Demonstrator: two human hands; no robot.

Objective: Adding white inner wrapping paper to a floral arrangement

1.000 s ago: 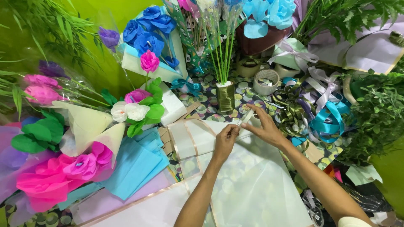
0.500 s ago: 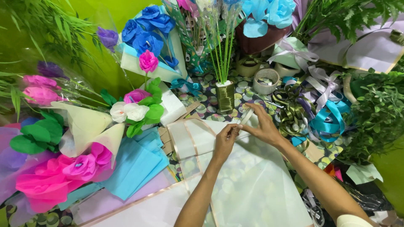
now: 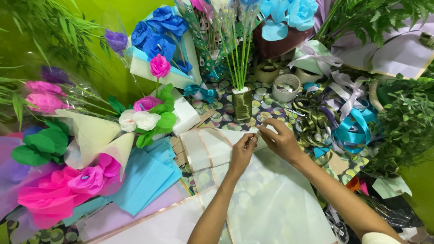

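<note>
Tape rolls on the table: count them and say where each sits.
2 that I can tell. One tape roll lies just right of the green stems in the holder; a second roll sits behind it, partly hidden. More may be buried under the ribbons.

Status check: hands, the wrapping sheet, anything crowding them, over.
Left hand and right hand pinch together at the far edge of the translucent wrapping sheet. Sheet lies flat. Green stem bundle and ribbon pile close beyond the hands.
</note>
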